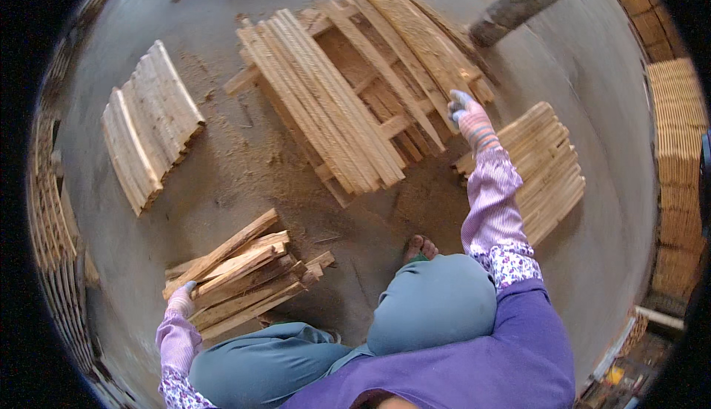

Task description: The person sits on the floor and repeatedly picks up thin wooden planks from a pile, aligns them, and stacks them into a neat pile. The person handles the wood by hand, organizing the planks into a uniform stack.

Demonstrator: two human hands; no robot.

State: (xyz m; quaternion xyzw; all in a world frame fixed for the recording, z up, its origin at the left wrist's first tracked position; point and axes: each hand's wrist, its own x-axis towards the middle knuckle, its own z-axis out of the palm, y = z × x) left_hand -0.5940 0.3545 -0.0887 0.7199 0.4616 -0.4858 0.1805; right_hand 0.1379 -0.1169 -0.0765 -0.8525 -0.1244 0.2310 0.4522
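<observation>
No text, label, brand, number or sign can be read.

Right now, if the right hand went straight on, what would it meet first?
Right hand: likely the wide board at the right of the pallet; depth unclear, possibly touching already.
</observation>
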